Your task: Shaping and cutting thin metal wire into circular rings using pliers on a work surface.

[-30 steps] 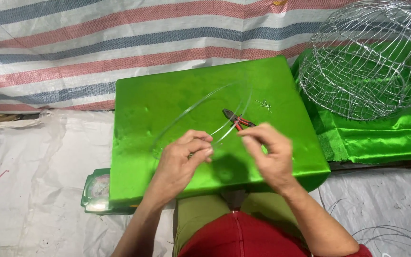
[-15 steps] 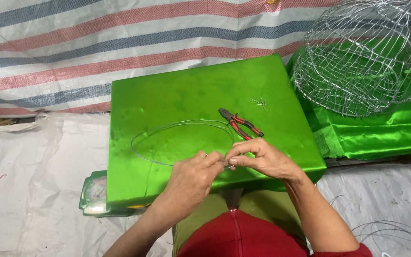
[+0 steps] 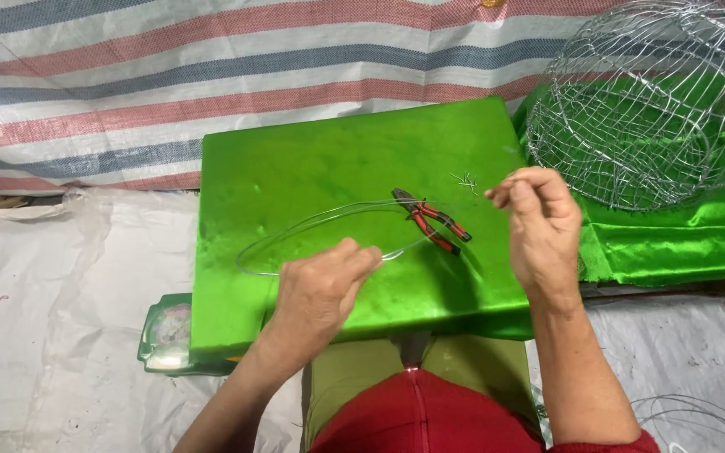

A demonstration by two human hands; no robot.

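A thin silver wire hoop [image 3: 312,225] lies over a small table covered in shiny green cloth [image 3: 329,159]. My left hand [image 3: 325,289] pinches the hoop at its near edge. My right hand [image 3: 539,226] is raised at the table's right side, away from the hoop, its fingertips pressed together; whether it holds anything is too small to tell. Red-handled pliers [image 3: 431,220] rest on the cloth between my hands. A few short wire bits [image 3: 466,180] lie just beyond the pliers.
A large domed wire cage [image 3: 656,101] stands on a second green-covered surface [image 3: 681,239] at the right. A striped tarp [image 3: 127,92] hangs behind. White sheeting [image 3: 52,335] covers the floor. A small green tray [image 3: 165,335] pokes out under the table. Loose wire coils [image 3: 698,415] lie bottom right.
My hands were together on the hoop's near right edge. Now the right hand has lifted off and moved right, while the left hand stays gripping the hoop.
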